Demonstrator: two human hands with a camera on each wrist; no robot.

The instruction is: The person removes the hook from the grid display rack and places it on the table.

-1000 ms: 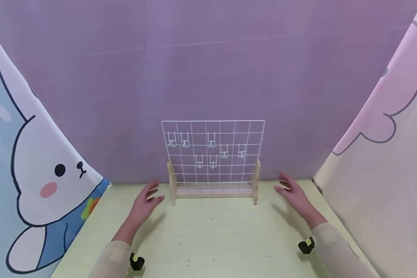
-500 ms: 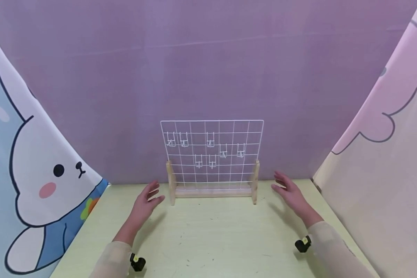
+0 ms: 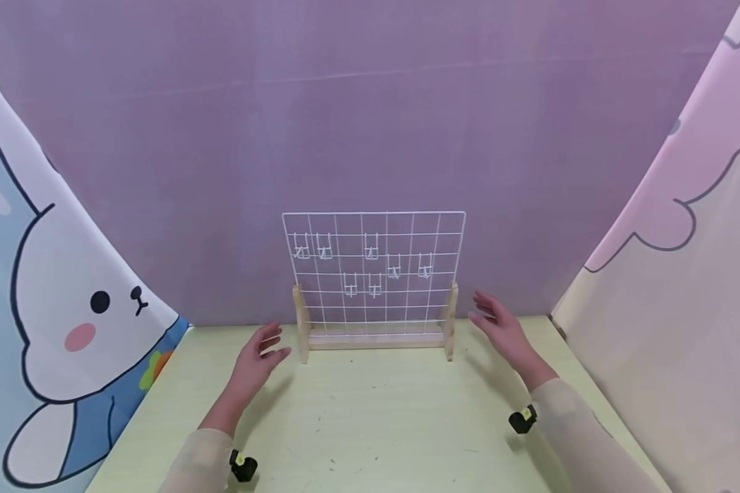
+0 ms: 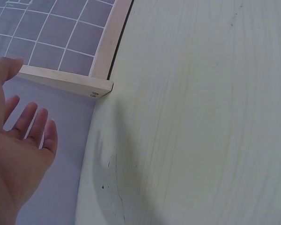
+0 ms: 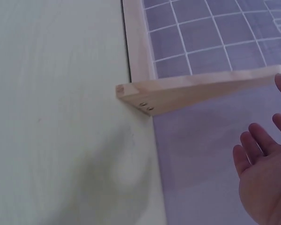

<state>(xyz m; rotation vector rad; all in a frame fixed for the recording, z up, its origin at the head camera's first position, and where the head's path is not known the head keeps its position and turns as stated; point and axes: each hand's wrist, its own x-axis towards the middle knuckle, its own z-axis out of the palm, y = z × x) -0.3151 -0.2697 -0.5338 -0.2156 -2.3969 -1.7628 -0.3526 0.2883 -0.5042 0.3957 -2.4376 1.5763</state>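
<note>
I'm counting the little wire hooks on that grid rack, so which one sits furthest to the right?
The hook in the rightmost column of the white wire grid rack, middle row, nearest the right hand; the other six hang left of it.

— What can't be made out here?

— The small hooks point(image 3: 372, 248) on the wire grid point(image 3: 373, 270) are too small in the head view to tell their shape. In both wrist views the grid is cut off by the top edge, so only its lowest squares show.

— And the hands?

— The left hand point(image 4: 16, 154) runs off the left and bottom edges of its wrist view; the right hand point(image 5: 268, 180) is cut by the right and bottom edges, its thumb barely in. The surface point(image 3: 376, 424) leaves the head view at the bottom.
</note>
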